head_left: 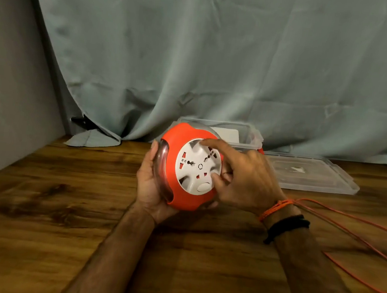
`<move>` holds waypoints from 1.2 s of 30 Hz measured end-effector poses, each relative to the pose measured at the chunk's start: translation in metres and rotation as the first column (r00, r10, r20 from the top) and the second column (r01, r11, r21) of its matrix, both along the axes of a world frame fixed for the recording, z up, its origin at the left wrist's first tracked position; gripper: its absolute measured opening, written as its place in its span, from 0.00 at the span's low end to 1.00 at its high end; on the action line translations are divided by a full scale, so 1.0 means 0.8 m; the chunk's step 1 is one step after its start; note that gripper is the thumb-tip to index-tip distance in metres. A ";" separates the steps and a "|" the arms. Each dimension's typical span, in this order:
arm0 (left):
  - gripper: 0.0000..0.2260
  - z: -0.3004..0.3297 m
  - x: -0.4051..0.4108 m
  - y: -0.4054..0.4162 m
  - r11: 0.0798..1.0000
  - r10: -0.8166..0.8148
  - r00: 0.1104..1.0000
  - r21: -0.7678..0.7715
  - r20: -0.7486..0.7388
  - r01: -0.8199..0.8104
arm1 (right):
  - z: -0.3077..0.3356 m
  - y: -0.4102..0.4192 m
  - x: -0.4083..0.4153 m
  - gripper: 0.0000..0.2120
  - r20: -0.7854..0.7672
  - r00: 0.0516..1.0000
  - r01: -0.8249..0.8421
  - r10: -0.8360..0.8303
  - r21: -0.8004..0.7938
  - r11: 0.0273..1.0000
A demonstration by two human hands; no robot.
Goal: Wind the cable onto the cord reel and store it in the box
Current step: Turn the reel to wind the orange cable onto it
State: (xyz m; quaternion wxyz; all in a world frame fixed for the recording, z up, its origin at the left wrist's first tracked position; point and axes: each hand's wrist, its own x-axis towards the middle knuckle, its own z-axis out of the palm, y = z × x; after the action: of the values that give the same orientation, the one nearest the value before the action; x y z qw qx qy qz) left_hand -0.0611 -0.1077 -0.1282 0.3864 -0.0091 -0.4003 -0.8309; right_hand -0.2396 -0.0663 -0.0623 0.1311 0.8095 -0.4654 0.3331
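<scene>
An orange cord reel (177, 144) with a white socket face (191, 167) is held above the wooden table, tilted toward me. My left hand (150, 184) cups it from below and the left side. My right hand (244, 180) rests on the white face, with its index finger and thumb set in the face's recesses. Thin orange cable (356, 242) trails loose across the table at the right. The clear plastic box (248, 134) stands behind the reel, partly hidden by it.
The box's clear lid (311, 175) lies flat to the right of the box. A grey-green curtain (196, 63) hangs behind the wooden table (62, 204), and a grey wall (3, 78) closes the left side.
</scene>
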 end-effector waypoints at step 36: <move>0.38 0.005 0.004 0.003 0.999 0.021 0.997 0.029 -0.078 -0.019 | -0.005 -0.002 0.007 0.29 -0.037 0.999 -0.001 0.001 0.003 1.000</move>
State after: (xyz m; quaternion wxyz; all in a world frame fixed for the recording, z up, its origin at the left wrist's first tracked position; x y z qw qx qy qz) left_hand -0.0581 -0.1051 -0.1243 0.4102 -0.0321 -0.3734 -0.8315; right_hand -0.2337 -0.0680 -0.0666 0.1381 0.8160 -0.4630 0.3174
